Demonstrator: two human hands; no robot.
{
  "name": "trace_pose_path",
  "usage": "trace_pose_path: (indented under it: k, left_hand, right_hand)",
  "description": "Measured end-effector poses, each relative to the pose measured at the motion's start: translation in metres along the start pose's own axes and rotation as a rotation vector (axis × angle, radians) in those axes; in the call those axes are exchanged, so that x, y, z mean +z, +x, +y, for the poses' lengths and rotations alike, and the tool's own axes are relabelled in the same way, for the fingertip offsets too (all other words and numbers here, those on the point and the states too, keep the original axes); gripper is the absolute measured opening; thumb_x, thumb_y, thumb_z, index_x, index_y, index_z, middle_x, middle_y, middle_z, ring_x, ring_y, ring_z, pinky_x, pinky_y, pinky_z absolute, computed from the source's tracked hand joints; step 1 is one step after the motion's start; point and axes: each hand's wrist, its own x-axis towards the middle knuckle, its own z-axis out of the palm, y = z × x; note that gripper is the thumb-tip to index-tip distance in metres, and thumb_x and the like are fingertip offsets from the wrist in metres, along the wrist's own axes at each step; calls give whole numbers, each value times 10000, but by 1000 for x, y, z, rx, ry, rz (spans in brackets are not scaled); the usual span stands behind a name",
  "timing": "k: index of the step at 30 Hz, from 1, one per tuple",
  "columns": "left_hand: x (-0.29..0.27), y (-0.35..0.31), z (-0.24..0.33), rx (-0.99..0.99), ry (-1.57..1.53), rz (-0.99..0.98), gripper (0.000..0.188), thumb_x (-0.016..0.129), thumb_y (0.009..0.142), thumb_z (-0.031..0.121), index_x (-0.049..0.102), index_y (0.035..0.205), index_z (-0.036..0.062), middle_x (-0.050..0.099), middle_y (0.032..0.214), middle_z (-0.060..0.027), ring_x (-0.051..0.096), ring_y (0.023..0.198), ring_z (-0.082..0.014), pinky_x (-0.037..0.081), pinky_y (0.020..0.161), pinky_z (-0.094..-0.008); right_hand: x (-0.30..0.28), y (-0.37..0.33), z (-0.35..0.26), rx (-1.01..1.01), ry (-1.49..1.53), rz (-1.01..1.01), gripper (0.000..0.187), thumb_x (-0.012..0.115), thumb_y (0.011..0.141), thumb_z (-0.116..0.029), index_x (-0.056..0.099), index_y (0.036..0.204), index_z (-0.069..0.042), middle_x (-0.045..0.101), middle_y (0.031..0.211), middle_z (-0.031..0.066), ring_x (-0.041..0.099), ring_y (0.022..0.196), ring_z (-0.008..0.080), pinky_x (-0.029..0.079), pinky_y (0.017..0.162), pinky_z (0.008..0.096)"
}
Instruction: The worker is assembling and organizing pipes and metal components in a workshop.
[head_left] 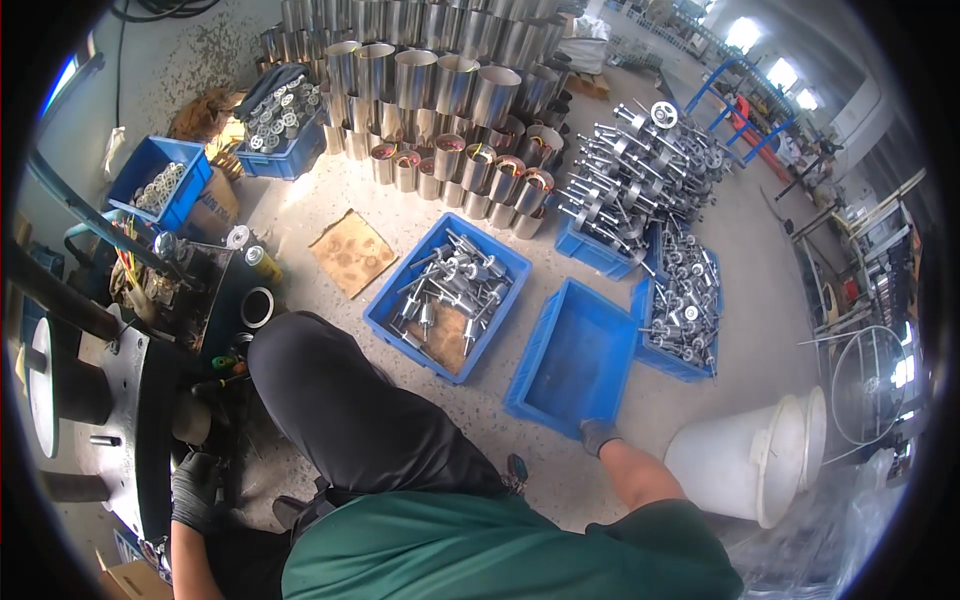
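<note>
My right hand (pixel 597 437), in a grey glove, grips the near rim of a blue plastic bin (pixel 570 350) whose bare floor shows. My left hand (pixel 195 490), also gloved, is curled beside the black plate of a machine (pixel 130 430) at the left; what it holds, if anything, is hidden. In front of me, a second blue bin (pixel 375 312) holds a loose heap of metal rotors with shafts (pixel 460 280) over a piece of brown cardboard.
Stacked steel cylinders (pixel 415 80) stand at the back. Piled rotors (pixel 640 170) fill bins at the back right, with another full bin (pixel 690 300) nearer. White buckets (pixel 735 460) stand to the right. Bins of grey parts (pixel 160 185) and a cardboard sheet (pixel 352 252) lie left.
</note>
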Motion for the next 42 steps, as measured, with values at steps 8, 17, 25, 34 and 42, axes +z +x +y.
trace_pose_path:
  k: [8, 17, 25, 34, 42]
  left_hand:
    - [1, 1, -18, 40, 107, 27, 93, 736, 894, 67, 732, 985, 50, 711, 971, -184, 705, 886, -409, 571, 778, -459]
    - [-4, 3, -13, 25, 38, 145, 65, 723, 885, 48, 709, 948, 39, 675, 935, -183, 661, 917, -405, 554, 780, -467]
    - [-34, 5, 17, -17, -40, 239, 84, 717, 927, 56, 727, 1010, 47, 702, 961, -172, 705, 908, -412, 571, 786, -460]
    - [-100, -29, 50, 115, -131, 712, 190, 742, 922, 67, 732, 1109, 99, 720, 960, -143, 739, 876, -375, 609, 758, -444]
    - [-41, -249, 10, -222, -119, 1161, 180, 774, 976, 74, 733, 1149, 42, 736, 998, -121, 733, 938, -310, 595, 849, -402]
  right_hand:
    - [-118, 52, 20, 85, 77, 238, 384, 671, 956, -153, 676, 1334, -87, 744, 1321, 194, 677, 1305, 398, 563, 1089, 501]
    - [-129, 77, -40, -56, 104, 264, 315, 583, 1043, -266, 717, 1287, -121, 707, 1394, 183, 664, 1310, 401, 547, 1107, 506]
    - [-180, 97, -54, -5, -109, 39, 460, 679, 857, -222, 794, 1279, -75, 712, 1399, 230, 687, 1317, 379, 546, 1118, 471]
    - [-411, 111, -247, -813, -515, 326, 356, 692, 802, -265, 844, 1099, -142, 778, 1189, 223, 756, 1126, 406, 593, 1007, 497]
    - [-504, -15, -561, -1668, -544, 630, 228, 640, 670, 20, 779, 819, -83, 743, 927, 211, 701, 992, 439, 569, 925, 497]
